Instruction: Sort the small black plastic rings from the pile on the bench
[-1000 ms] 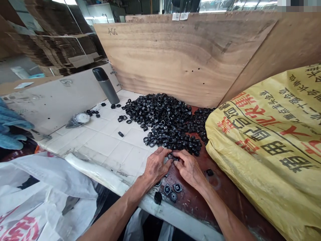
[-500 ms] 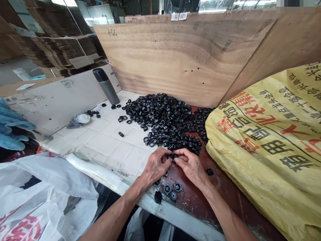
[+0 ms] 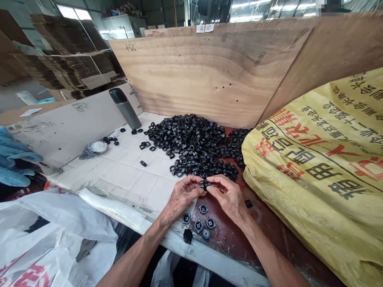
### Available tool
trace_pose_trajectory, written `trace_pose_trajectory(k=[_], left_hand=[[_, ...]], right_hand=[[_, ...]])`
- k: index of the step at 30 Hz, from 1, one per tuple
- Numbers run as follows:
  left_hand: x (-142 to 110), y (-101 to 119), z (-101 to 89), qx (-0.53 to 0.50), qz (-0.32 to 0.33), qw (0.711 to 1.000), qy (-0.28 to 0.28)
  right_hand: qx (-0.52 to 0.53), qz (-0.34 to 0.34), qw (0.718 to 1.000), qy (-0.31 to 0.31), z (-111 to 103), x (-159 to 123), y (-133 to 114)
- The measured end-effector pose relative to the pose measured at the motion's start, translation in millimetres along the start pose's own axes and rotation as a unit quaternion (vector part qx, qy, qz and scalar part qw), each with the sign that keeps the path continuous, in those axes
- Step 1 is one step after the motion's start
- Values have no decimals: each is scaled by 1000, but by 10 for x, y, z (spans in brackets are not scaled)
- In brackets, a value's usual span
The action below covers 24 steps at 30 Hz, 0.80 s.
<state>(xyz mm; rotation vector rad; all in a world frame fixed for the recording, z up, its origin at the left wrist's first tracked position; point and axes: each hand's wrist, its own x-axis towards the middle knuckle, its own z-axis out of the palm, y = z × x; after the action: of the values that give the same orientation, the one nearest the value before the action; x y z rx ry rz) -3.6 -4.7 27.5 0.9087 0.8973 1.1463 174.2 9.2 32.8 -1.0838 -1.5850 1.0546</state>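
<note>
Between my two hands, small black plastic parts are pinched and meet end to end; their exact shape is partly covered by fingers. My left hand grips from the left with thumb and fingertips. Opposite it, my right hand pinches from the right. Right behind the fingertips lies a large heap of black plastic rings. Closer to me, several round dark caps with cross-ribbed insides lie on the table, beside a black knob-like piece.
A grey bottle stands at the back left, near a small plastic-wrapped bundle. Wooden boards wall off the back. A yellow printed sack fills the right side. Blue gloves and a white bag are at the left.
The black parts, one in each hand with a small gap between them before, now touch. My left hand has shifted slightly left, uncovering a ribbed cap below. The view has tilted a little.
</note>
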Motion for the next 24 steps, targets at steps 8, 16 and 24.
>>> trace_pose_trajectory(k=[8, 16, 24], left_hand=[[10, -55, 9, 47, 66, 997, 0], [-12, -75, 6, 124, 126, 984, -6], [-34, -15, 33, 105, 88, 991, -7]], right_hand=[[-81, -54, 995, -10, -22, -15, -5], [-135, -64, 989, -12, 27, -48, 42], [-201, -87, 975, -49, -21, -66, 37]])
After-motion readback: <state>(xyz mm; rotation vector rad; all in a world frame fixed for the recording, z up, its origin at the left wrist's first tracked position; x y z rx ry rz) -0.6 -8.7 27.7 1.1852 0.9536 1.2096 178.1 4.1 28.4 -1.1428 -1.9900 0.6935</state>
